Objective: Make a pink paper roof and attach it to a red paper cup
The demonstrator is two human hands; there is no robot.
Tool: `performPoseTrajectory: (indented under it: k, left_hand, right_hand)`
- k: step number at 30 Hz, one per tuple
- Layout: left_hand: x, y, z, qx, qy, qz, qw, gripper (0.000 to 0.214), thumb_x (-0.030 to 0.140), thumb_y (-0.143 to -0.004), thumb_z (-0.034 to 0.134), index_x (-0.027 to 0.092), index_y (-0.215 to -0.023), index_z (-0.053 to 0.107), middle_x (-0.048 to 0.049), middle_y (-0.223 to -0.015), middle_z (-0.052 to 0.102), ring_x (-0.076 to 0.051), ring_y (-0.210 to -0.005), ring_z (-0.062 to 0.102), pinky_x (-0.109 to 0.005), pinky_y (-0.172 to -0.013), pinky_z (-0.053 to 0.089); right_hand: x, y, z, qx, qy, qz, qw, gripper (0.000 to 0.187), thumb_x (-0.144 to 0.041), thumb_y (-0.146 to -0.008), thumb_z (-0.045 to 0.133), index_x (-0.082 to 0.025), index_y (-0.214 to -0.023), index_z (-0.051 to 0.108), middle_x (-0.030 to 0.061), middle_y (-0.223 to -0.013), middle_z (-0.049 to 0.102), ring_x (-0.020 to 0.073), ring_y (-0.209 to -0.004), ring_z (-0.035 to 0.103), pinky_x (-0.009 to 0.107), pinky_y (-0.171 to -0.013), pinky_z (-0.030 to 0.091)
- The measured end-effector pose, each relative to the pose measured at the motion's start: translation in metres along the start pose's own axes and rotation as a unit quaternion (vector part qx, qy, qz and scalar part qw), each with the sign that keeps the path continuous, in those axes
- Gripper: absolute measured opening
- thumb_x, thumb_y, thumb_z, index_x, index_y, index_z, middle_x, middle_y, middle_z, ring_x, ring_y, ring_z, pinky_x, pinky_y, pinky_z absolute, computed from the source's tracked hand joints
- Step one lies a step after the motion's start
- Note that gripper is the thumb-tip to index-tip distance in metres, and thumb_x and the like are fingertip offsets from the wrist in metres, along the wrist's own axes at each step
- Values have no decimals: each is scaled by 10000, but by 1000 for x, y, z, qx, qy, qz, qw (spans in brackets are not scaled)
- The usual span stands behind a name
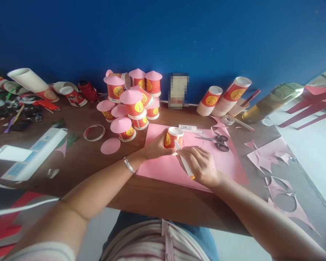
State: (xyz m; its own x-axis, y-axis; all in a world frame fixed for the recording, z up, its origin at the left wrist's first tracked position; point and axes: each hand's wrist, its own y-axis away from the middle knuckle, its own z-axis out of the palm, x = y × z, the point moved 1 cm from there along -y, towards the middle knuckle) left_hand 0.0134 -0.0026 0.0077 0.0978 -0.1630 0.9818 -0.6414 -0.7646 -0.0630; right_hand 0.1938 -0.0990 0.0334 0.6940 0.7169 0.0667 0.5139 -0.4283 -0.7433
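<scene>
The left hand is clasping a red paper cup, mouth up, over pink paper; the right hand is pinching a utility knife — its long axis slanting forward-left, blade overlapping the cup's right side, contact unclear.

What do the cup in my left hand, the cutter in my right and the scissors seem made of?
The cup looks like printed paper, red and yellow, with a pale rim. The cutter has a smooth white handle with a yellow end, likely plastic; its pale blade could be metal, but that's unclear. The scissors have dark, probably plastic handle loops and slim, greyish, metal-looking blades.
</scene>
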Motion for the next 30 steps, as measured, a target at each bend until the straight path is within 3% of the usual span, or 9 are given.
performPoseTrajectory:
  k: [8, 20, 30]
  left_hand:
    - [0, -1, -1, -27, 88, -12, 996, 508, 325, -787, 814, 178, -1187, 537, -39, -974, 615, -181, -855, 596, -313, -737, 525]
    - [7, -2, -1, -35, 138, -4, 990, 493, 398, -753, 857, 181, -1090, 570, -50, -969, 647, -192, -864, 615, -300, -735, 515]
    - [8, -1, -2, -36, 133, 2, 990, 440, 344, -782, 834, 177, -1093, 572, -46, -960, 641, -180, -859, 609, -283, -726, 505]
  right_hand:
    - [0, 4, 1, -5, -1, 8, 1000, 218, -74, -957, 595, -136, -1165, 571, 64, -839, 696, 183, -731, 652, 310, -657, 525]
    - [1, 6, 1, -15, -12, 21, 1000, 244, -58, -939, 592, -154, -1160, 558, 54, -823, 699, 184, -719, 663, 310, -654, 523]
    - [1, 7, 0, -10, -12, 20, 1000, 228, -60, -942, 601, -152, -1148, 566, 51, -816, 693, 174, -699, 645, 314, -658, 542]
